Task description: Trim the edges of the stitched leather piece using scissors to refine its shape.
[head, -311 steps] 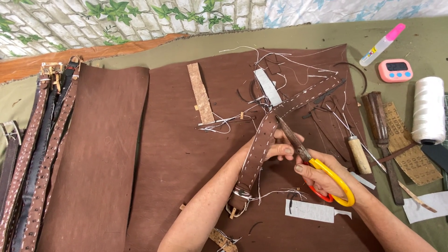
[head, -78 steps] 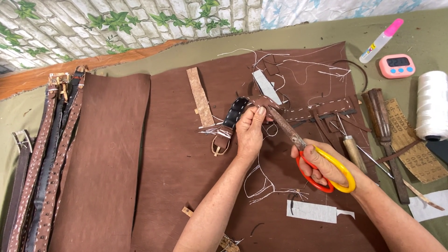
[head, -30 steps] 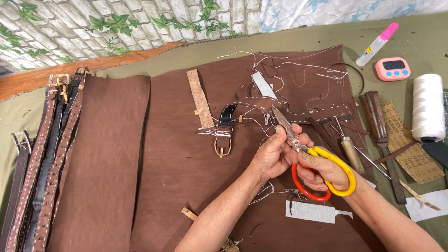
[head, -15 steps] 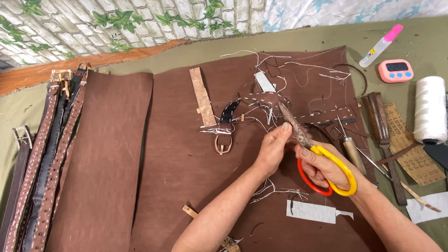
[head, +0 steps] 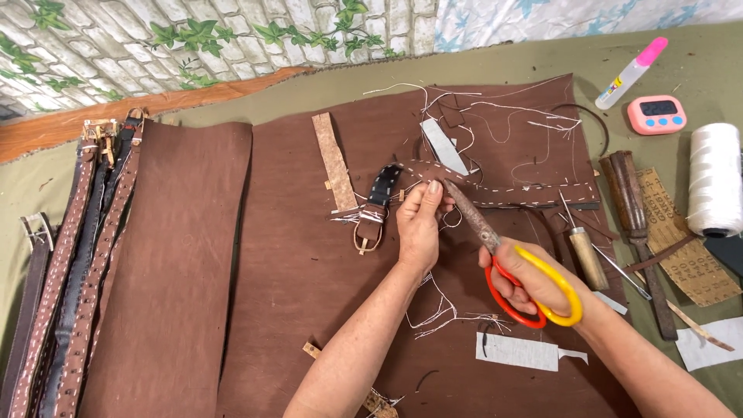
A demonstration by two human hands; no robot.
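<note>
My left hand (head: 419, 223) pinches a white thread at the stitched brown leather belt (head: 511, 192), which lies across a large brown leather sheet (head: 309, 263). The belt's dark buckle end (head: 376, 207) lies just left of my fingers. My right hand (head: 534, 285) grips scissors (head: 495, 241) with one yellow and one red handle. Their rusty blades look closed and point up-left, the tip beside my left fingertips. Loose white thread scraps (head: 441, 313) lie below my left wrist.
Finished belts (head: 70, 271) lie stacked at the far left, next to a second brown sheet (head: 174, 279). On the right are a white thread spool (head: 713, 179), a pink timer (head: 656, 114), a glue pen (head: 631, 73), an awl (head: 585, 254), wooden-handled tools (head: 631, 209), a tan strip (head: 334, 161) and paper scraps (head: 518, 352).
My left hand has moved up from beside the scissors to the belt near its buckle end. The scissors have followed up-left, their tip now beside my left fingertips.
</note>
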